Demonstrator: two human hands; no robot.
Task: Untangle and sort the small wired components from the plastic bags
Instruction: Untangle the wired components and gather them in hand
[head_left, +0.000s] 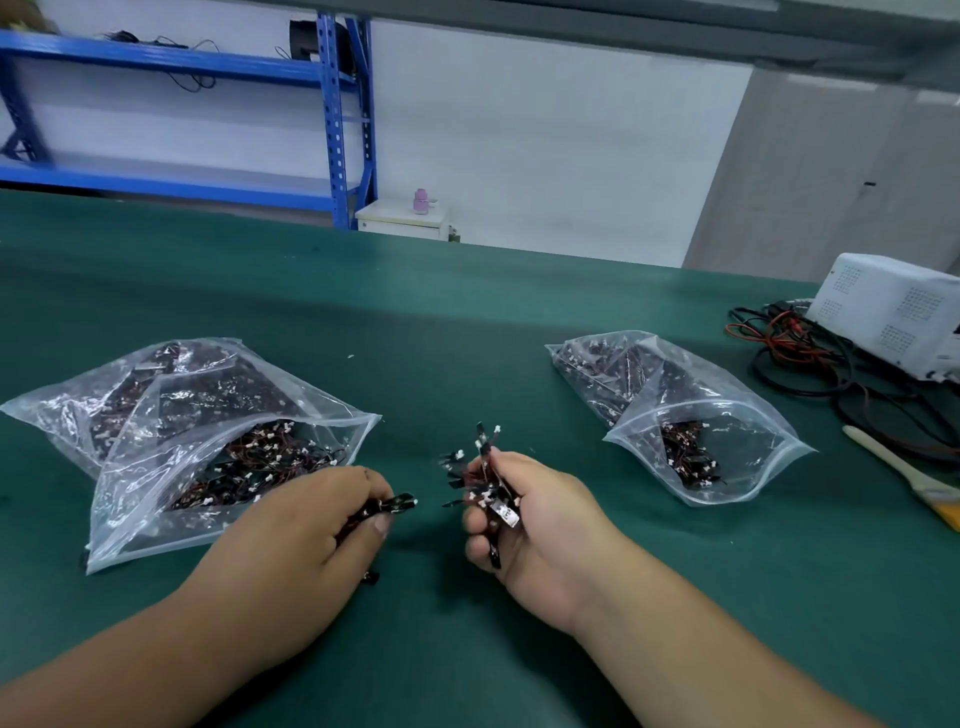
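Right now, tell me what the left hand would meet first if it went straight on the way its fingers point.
Probably the bundle of wired components gripped in the right hand; the left hand, pinching one component, points across a gap at it. Depth unclear.

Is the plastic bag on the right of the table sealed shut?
No, the right bag lies with its mouth gaping open, wired components showing inside.

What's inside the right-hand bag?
The right-hand bag holds small wired components: dark leads with white connectors, clumped near its open mouth and at its far end. Glare and folds hide how many.
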